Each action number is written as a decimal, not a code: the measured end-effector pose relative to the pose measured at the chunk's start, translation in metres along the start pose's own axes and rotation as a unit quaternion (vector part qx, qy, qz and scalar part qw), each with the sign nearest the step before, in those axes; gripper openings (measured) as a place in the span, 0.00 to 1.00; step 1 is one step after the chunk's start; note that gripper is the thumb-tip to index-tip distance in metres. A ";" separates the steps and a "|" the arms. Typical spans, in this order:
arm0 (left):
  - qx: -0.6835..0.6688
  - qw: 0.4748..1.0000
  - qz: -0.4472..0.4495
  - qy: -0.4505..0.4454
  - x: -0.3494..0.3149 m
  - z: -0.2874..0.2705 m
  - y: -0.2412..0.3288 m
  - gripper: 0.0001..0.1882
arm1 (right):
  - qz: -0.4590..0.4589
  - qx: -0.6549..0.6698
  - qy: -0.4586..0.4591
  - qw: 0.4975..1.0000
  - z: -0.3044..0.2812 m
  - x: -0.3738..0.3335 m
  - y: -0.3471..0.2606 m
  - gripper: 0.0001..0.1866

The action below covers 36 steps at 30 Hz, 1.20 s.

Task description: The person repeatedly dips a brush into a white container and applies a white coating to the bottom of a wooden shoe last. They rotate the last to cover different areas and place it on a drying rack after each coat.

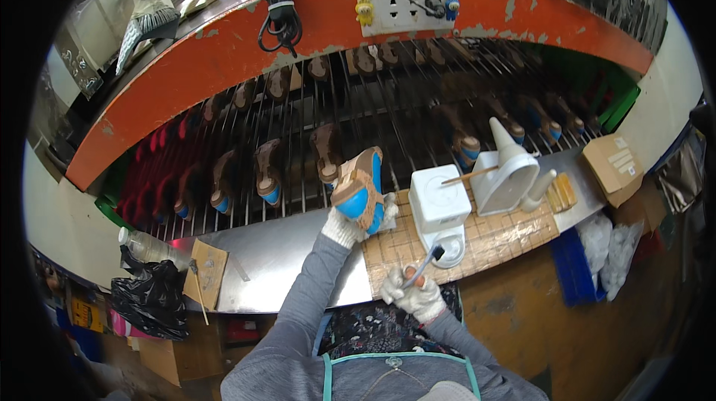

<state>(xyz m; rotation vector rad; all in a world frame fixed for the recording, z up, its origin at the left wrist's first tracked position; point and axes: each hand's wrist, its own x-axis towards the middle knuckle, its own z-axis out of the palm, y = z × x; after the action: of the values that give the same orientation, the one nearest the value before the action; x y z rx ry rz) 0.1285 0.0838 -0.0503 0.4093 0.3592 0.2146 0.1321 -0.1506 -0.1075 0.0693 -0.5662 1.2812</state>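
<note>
Centre frame: gloved left hand (pixel 341 228) grips a shoe with blue heel (pixel 360 190), sole up, above the metal bench (pixel 276 252); right hand (pixel 415 294) clasps a brush (pixel 426 261) by the white glue pot (pixel 440 211); likely gluing stage, next needing brush loaded, steady sole.

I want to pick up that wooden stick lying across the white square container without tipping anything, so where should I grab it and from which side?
Judging by its pose, grip the wooden stick by the free right end, which juts past the white square container toward the white funnel-shaped holder. Come from above and the right: that end hangs clear, while the left end sits on the container's top.
</note>
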 end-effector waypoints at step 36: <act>-0.080 0.994 0.023 -0.073 -0.021 -0.040 -0.011 0.48 | 0.069 0.043 0.179 0.980 0.007 0.005 -0.003 0.13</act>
<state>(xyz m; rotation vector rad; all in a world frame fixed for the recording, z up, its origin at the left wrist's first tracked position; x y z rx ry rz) 0.0955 0.0818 -0.0835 0.2730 0.1868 0.2548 0.1329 -0.1497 -0.0985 -0.1299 -0.2083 1.4132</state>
